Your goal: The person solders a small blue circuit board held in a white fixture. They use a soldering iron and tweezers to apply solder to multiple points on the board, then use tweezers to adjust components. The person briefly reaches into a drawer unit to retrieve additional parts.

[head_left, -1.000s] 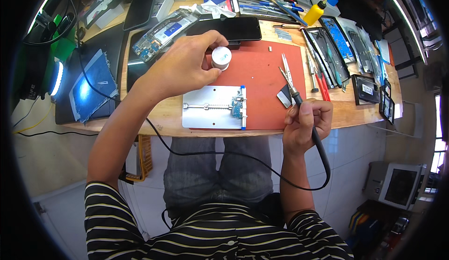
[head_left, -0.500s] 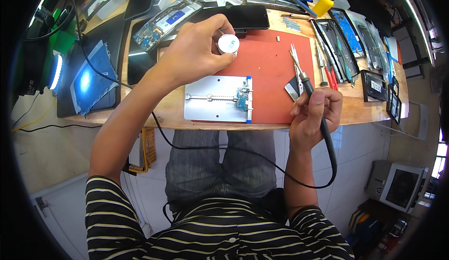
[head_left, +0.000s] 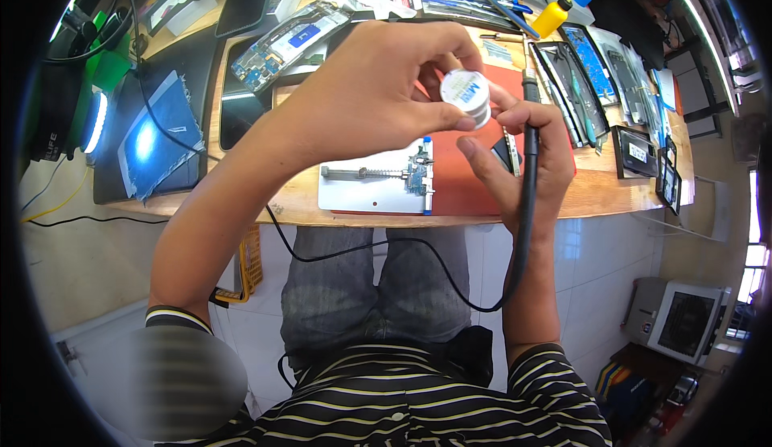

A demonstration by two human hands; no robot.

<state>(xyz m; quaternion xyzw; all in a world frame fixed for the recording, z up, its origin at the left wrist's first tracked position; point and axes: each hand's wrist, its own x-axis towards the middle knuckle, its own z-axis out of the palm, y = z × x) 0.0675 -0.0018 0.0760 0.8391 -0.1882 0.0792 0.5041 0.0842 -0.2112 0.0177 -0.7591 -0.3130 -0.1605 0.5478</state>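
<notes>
My left hand (head_left: 394,93) pinches a small white spool (head_left: 465,97), with a printed label on its face, above the red mat. Close at its right side, my right hand (head_left: 535,149) holds a soldering iron (head_left: 530,125) upright, its black cable looping down over my lap. The right fingertips reach to the spool's edge; whether they touch it I cannot tell. Below my left hand, a metal board holder (head_left: 374,189) clamps a small blue circuit board (head_left: 418,175). The soldering iron's tip does not show clearly.
An opened phone (head_left: 293,41) lies at the back left, beside a dark phone (head_left: 244,101). Tweezers and tools lie in a black tray (head_left: 567,85) on the right. A yellow bottle (head_left: 552,19) stands behind them. A bright lamp (head_left: 96,121) is at the left.
My left hand has carried the spool to the right and nearer. My right hand has moved up to it, turning the soldering iron more upright and extending its fingers toward the spool.
</notes>
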